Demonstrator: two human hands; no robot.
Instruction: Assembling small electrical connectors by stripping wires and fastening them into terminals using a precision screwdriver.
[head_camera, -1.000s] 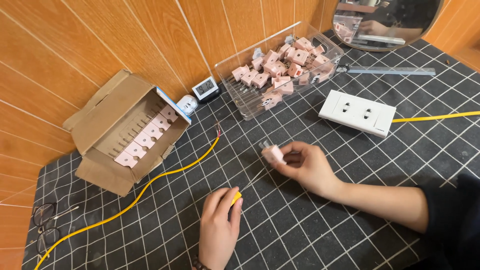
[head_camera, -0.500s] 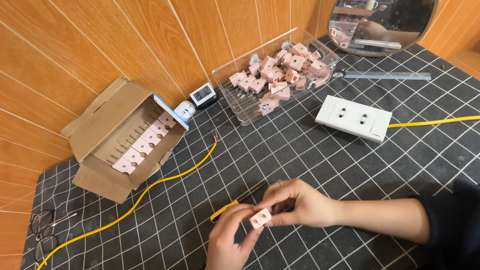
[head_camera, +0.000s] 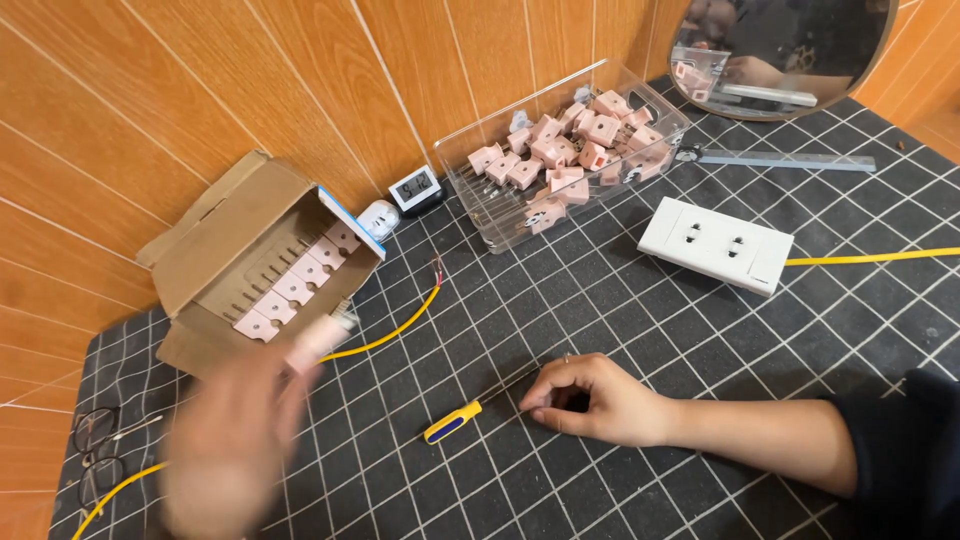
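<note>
Beside right hand (head_camera: 600, 400), screwdriver (head_camera: 452, 423), blurred left hand (head_camera: 235, 440) apart

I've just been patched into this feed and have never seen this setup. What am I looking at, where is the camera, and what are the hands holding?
There is no machine here: a person works with two bare hands, and the single camera sits on their head, looking down at a black gridded mat.

The left hand is blurred in motion and carries a small pink part near the open cardboard box of similar pink parts. The right hand rests on the mat, fingertips at the shaft of a yellow-and-blue screwdriver.

Also lying there: a clear bin of pink parts, a white double socket, a yellow wire, a small digital clock, a metal ruler, a round mirror and glasses.
</note>
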